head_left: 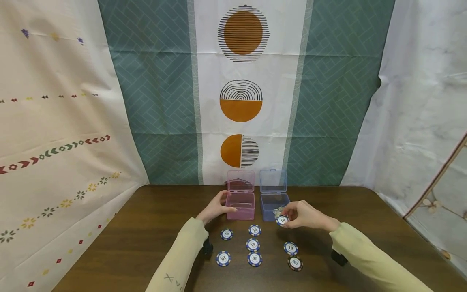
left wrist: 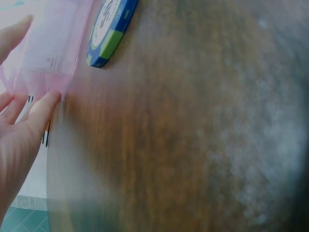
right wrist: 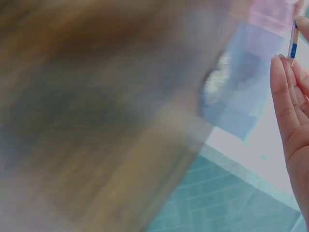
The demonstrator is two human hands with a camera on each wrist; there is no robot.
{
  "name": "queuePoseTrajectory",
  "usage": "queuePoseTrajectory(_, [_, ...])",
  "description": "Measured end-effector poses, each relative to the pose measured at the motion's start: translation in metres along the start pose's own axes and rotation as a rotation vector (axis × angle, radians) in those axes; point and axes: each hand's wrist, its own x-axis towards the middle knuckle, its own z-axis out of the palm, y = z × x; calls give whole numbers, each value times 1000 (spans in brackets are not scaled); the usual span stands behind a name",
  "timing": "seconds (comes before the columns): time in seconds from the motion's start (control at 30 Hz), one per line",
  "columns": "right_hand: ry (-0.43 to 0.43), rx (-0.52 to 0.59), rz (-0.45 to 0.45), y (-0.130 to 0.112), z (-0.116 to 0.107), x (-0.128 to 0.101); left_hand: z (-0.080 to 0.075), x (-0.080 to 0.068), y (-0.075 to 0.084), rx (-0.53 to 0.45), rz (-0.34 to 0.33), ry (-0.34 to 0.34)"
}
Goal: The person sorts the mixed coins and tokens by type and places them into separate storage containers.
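- Two hinged plastic boxes stand open at twelve o'clock on the tabletop [head_left: 146,227]: a pink box [head_left: 240,205] and, just beside it at three o'clock, a blue box [head_left: 274,202].
- Left hand [head_left: 215,209]: fingers rest straight against the pink box's front wall, nothing clasped; grip apart.
- Right hand [head_left: 304,215]: grip clamped on a held chip [head_left: 282,220], pinched by its rim between thumb and fingertips, at the blue box's front edge.
- Held chip: a small rigid disc, judged light, hard and smooth-faced; likely to slip if taken by the faces, so the rim is the sound place to hold it.
- Seven loose chips [head_left: 253,245] lie flat at six o'clock of the boxes, each apart from the others.
- Pale round pieces show inside the blue box; too small to identify.
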Motion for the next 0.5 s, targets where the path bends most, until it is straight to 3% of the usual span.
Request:
queuePoseTrajectory(0.2, [32,-28,-34,-11,-10,16,1,0,0,1,6,5])
queuePoseTrajectory(0.43, [46,-68,-18,-23,-10,36,1,19,-35,29,-7,52])
queuePoseTrajectory(0.5, [58,-58,-3,-24,-8,42,1,18,-35,39,-15,57])
